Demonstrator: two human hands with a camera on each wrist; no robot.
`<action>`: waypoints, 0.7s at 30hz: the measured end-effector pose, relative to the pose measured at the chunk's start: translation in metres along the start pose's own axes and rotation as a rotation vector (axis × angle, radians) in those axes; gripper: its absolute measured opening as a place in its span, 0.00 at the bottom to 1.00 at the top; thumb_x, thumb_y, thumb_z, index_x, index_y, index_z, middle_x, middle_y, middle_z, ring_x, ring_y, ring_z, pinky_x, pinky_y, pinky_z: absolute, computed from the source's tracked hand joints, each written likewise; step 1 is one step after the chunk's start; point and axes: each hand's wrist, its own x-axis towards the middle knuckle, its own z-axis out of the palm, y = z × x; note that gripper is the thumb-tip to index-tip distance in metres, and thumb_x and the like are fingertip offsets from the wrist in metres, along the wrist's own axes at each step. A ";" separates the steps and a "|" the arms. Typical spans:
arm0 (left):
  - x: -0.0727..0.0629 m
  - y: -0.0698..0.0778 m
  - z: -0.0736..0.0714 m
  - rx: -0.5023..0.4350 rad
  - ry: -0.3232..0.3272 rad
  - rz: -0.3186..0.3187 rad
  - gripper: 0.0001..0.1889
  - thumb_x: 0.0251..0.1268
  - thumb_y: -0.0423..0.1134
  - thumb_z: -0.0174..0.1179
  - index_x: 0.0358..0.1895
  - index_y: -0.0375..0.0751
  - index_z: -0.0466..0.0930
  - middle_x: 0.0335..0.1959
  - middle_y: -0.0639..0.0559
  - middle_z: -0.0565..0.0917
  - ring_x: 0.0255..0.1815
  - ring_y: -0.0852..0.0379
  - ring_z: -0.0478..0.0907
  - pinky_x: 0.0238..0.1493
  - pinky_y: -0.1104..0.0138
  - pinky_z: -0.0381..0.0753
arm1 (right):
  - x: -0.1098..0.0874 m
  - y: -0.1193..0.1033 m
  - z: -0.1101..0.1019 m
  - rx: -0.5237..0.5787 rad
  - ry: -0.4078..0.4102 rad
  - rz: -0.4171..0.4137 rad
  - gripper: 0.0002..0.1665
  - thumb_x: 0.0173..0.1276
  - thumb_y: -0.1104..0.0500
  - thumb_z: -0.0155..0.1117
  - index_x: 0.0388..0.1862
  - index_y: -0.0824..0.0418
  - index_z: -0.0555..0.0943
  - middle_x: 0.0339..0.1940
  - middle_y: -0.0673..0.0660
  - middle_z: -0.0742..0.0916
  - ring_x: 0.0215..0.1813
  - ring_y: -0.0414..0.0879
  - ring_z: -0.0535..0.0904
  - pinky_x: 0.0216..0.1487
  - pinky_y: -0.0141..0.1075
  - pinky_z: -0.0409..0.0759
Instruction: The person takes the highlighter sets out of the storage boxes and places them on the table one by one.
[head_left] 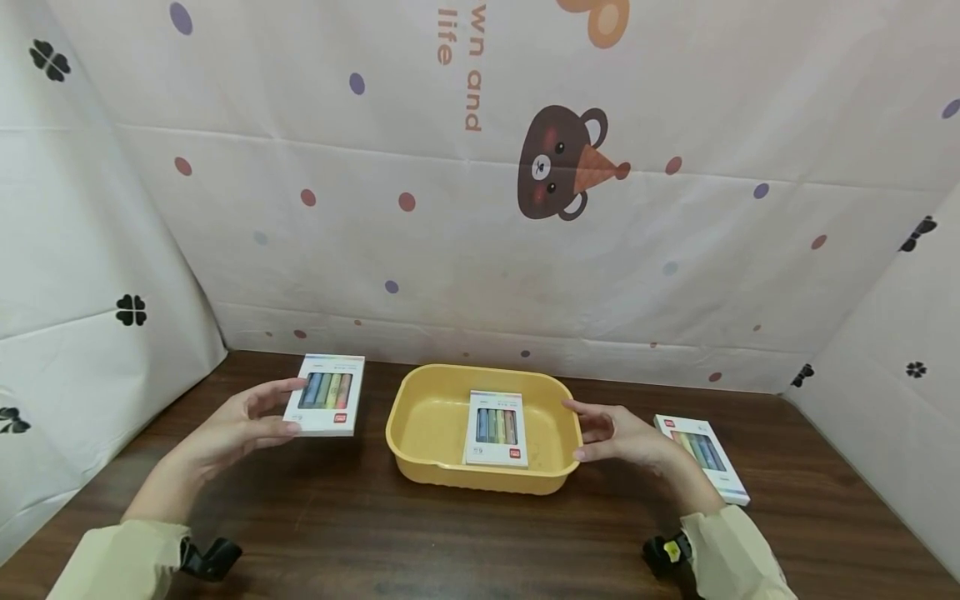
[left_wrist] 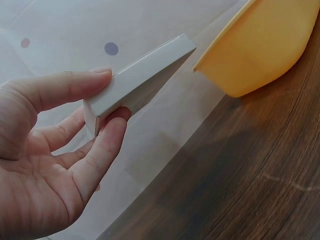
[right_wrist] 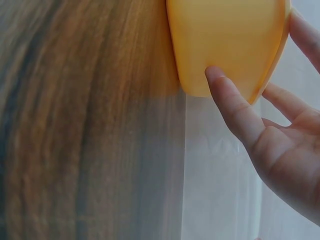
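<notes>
My left hand (head_left: 251, 421) pinches a white box of coloured chalks (head_left: 327, 396) by its left edge, raised and tilted to the left of a yellow plastic bin (head_left: 420, 475). In the left wrist view, the thumb lies along one face of the box (left_wrist: 145, 70), with a fingertip pressed under it. My right hand (head_left: 622, 433) holds the bin's right side at the rim. The right wrist view shows one digit against the bin's outer wall (right_wrist: 225, 40) and other fingers at the rim. Inside the bin lies a similar chalk box (head_left: 497, 429), window side up.
Another chalk box (head_left: 703, 458) lies on the dark wooden table (head_left: 360, 542), right of the bin and partly behind the right forearm. A pale printed cloth (head_left: 450, 250) hangs behind the table and along both sides.
</notes>
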 end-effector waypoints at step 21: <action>-0.013 -0.013 -0.028 0.001 0.016 -0.083 0.29 0.57 0.31 0.60 0.60 0.59 0.66 0.67 0.27 0.42 0.42 0.60 0.76 0.44 0.67 0.78 | 0.000 0.002 0.000 0.013 -0.006 -0.002 0.51 0.54 0.61 0.69 0.69 0.72 0.50 0.58 0.78 0.69 0.51 0.61 0.77 0.47 0.38 0.78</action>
